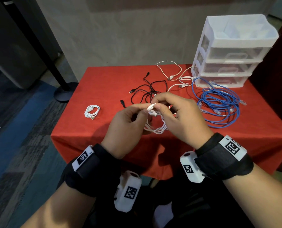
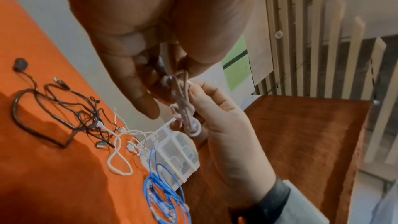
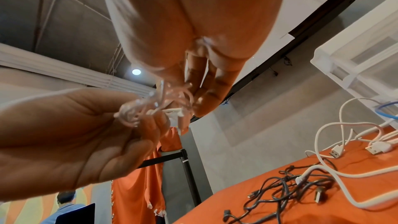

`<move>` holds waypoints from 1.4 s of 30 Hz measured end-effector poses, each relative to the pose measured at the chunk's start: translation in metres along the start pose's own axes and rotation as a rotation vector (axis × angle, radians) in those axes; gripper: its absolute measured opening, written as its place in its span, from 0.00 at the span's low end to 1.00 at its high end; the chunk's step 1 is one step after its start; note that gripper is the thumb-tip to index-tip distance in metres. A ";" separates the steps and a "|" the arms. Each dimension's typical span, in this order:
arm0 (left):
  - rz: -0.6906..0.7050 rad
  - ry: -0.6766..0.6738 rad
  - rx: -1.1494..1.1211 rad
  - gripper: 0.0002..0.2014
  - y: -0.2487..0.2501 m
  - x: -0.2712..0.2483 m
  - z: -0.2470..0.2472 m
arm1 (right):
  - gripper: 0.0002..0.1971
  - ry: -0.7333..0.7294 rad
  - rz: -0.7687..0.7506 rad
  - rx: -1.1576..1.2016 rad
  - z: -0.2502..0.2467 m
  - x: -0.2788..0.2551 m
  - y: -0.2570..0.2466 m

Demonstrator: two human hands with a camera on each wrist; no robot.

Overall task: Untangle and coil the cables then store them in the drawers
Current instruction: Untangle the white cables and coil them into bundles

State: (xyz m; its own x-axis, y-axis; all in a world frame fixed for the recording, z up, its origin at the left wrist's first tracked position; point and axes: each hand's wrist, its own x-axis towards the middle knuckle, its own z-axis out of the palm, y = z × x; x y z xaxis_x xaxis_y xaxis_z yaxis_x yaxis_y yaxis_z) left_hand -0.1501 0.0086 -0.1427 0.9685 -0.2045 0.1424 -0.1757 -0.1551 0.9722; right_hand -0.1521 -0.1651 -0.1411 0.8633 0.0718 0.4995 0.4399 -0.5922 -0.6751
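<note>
Cables are the business, and we have one white cable (image 1: 155, 127) in both hands above the red table (image 1: 81, 129). Our left hand (image 1: 125, 127) pinches the bunched loops at the top; our right hand (image 1: 178, 116) has thumb and fingers curled on the same bunch, seemingly wrapping the loose end to bind the coil. We judge this the coiling step on a second cable, since one white coil (image 1: 92, 110) already lies finished at the left. Next the tail wants tucking snugly, then a drawer (image 1: 227, 55) opened; all look shut. Black cables (image 1: 147, 91), blue cable (image 1: 219, 104) and more white ones (image 1: 175, 74) wait tangled.

From the left wrist we see the wraps (image 2: 187, 108) stacked down the bundle, which the head view hides behind fingers. From the right wrist, a plug (image 3: 174, 111) pokes out.
</note>
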 end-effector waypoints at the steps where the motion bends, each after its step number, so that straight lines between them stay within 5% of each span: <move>1: 0.034 0.012 0.031 0.11 0.000 0.000 0.000 | 0.05 -0.005 0.014 0.014 0.000 -0.001 0.000; 9: 0.234 0.010 0.156 0.09 -0.004 -0.001 -0.003 | 0.05 -0.154 0.101 0.235 -0.009 0.004 0.004; 12: 0.262 0.039 0.014 0.07 -0.002 -0.004 0.001 | 0.05 -0.186 0.148 0.366 -0.013 0.005 0.002; 20: 0.097 0.111 -0.258 0.05 0.014 -0.003 0.004 | 0.12 -0.154 0.310 0.721 -0.013 -0.001 -0.008; 24: 0.071 0.091 -0.295 0.04 0.014 -0.002 0.003 | 0.11 -0.180 0.280 0.596 -0.014 0.000 -0.006; 35: -0.424 -0.026 -0.665 0.09 0.013 0.005 -0.003 | 0.10 -0.208 0.258 0.557 -0.013 0.005 -0.003; 42: -0.281 0.039 -0.392 0.06 0.019 0.005 0.004 | 0.09 -0.174 0.245 0.511 -0.011 0.009 -0.002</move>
State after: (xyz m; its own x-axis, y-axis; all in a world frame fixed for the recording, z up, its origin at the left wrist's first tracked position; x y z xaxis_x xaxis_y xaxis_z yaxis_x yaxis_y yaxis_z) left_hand -0.1493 0.0011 -0.1237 0.9761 -0.1692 -0.1363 0.1663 0.1780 0.9699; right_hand -0.1480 -0.1723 -0.1293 0.9637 0.1381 0.2284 0.2483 -0.1496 -0.9571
